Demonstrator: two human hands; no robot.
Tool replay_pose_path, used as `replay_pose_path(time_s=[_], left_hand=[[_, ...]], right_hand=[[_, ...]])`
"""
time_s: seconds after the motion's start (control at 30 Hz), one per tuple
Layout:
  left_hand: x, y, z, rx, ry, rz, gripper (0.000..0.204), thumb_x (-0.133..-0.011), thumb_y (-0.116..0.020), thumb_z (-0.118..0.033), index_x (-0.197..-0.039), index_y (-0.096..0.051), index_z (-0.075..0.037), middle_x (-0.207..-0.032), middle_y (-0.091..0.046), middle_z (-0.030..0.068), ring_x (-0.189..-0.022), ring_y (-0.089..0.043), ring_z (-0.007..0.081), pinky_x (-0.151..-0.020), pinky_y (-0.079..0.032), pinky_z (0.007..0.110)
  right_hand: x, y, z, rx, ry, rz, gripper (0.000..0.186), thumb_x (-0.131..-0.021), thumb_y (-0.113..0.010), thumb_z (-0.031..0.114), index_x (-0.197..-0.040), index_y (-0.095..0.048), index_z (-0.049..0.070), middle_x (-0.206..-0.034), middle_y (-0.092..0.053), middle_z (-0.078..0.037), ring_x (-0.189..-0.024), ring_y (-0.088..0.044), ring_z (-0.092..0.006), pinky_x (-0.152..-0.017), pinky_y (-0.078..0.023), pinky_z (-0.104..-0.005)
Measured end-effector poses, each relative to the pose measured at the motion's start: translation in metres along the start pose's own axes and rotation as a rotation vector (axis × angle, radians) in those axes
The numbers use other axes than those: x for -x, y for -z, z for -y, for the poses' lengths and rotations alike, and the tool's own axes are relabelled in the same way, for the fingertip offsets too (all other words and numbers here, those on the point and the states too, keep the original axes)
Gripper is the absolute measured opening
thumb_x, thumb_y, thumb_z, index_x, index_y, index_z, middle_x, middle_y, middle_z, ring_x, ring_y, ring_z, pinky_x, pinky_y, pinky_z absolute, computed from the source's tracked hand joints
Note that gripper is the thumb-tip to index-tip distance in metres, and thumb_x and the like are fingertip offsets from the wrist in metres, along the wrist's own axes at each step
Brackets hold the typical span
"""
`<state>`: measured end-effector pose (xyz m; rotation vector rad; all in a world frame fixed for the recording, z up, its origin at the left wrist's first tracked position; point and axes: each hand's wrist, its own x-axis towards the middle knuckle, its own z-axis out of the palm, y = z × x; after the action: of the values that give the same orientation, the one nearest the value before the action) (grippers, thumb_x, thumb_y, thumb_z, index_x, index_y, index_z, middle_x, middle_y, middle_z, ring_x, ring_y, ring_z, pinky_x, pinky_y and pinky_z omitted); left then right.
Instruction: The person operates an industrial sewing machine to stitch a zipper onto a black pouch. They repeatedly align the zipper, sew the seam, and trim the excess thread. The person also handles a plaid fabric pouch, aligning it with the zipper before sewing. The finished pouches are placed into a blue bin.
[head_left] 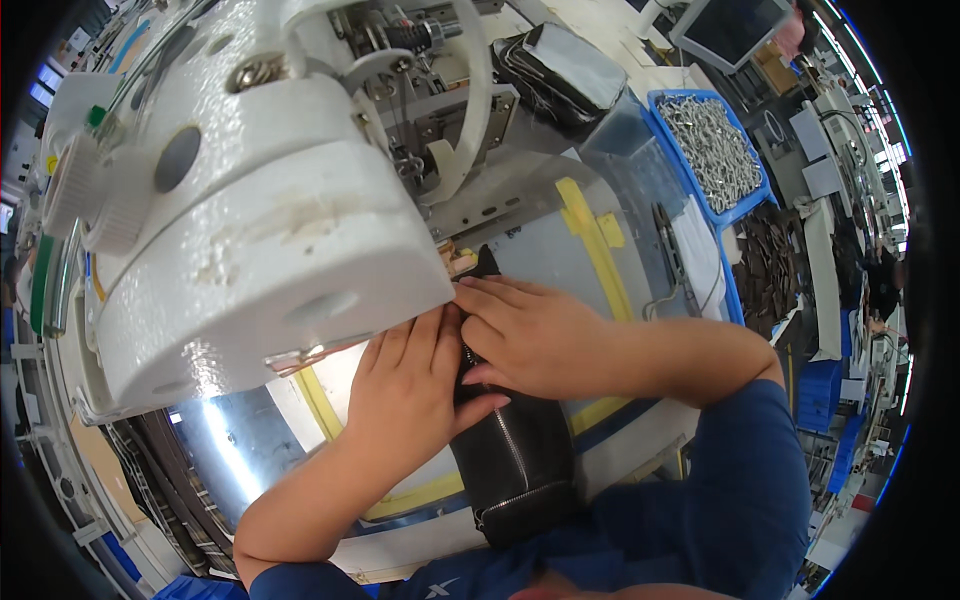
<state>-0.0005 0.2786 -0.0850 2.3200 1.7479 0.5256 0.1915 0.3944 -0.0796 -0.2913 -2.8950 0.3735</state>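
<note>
A black leather piece with silver zippers (515, 465) lies under the white sewing machine head (260, 260), stretching toward my body. My left hand (405, 385) lies on its upper part, fingers extended toward the needle area and thumb out to the side, open. Beside it, my right hand (520, 340) has bent fingers pressed together on the same piece, closed on it near the machine's presser area. Both hands' fingertips are close to the machine head, and some are partly hidden. Yellow tape strips (600, 270) are stuck on the machine bed.
A blue tray of silver metal pieces (710, 150) stands at the right, near dark cut pieces (765, 270), a dark tool (672, 250) and a black bundle (535, 75). A monitor (725, 25) sits at the back. Plaid fabric (165, 500) is at the lower left.
</note>
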Motion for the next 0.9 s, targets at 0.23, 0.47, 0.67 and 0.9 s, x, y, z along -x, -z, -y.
replay_pose_path(time_s=[0.23, 0.47, 0.67, 0.9], left_hand=[[-0.0008, -0.0003, -0.0002, -0.015, 0.0, -0.009, 0.099, -0.073, -0.087, -0.057, -0.141, -0.056, 0.008, -0.144, -0.057, 0.0255, -0.132, -0.056, 0.0446, -0.111, -0.047, 0.052], [-0.0007, -0.0014, -0.0029, -0.033, 0.007, 0.002, 0.098, -0.072, -0.087, -0.056, -0.139, -0.057, 0.009, -0.144, -0.057, 0.026, -0.131, -0.056, 0.0449, -0.111, -0.047, 0.052], [0.0007, -0.0021, -0.0012, -0.023, 0.003, 0.007, 0.099, -0.071, -0.088, -0.056, -0.139, -0.057, 0.009, -0.145, -0.056, 0.0269, -0.132, -0.056, 0.0454, -0.112, -0.046, 0.053], [-0.0015, -0.0007, -0.0026, -0.03, -0.032, -0.025, 0.097, -0.072, -0.087, -0.053, -0.142, -0.055, 0.007, -0.145, -0.057, 0.0258, -0.127, -0.057, 0.0443, -0.108, -0.047, 0.052]], right_hand=[[0.002, -0.0007, 0.0003, 0.005, 0.022, -0.006, 0.056, -0.091, -0.073, 0.042, -0.118, -0.063, -0.007, -0.143, -0.058, -0.029, -0.133, -0.06, -0.0414, -0.116, -0.048, -0.0487], [0.0027, 0.001, -0.0003, -0.033, 0.015, 0.029, 0.056, -0.095, -0.07, 0.04, -0.123, -0.06, -0.008, -0.145, -0.056, -0.032, -0.137, -0.057, -0.0419, -0.12, -0.043, -0.0485], [0.0023, 0.0003, 0.0019, -0.02, 0.017, 0.017, 0.057, -0.093, -0.072, 0.039, -0.122, -0.061, -0.009, -0.143, -0.057, -0.032, -0.135, -0.058, -0.0426, -0.118, -0.044, -0.0479], [0.0031, 0.0002, 0.0044, -0.046, -0.005, 0.012, 0.057, -0.093, -0.074, 0.037, -0.123, -0.061, -0.009, -0.142, -0.058, -0.031, -0.135, -0.058, -0.0429, -0.118, -0.044, -0.048]])
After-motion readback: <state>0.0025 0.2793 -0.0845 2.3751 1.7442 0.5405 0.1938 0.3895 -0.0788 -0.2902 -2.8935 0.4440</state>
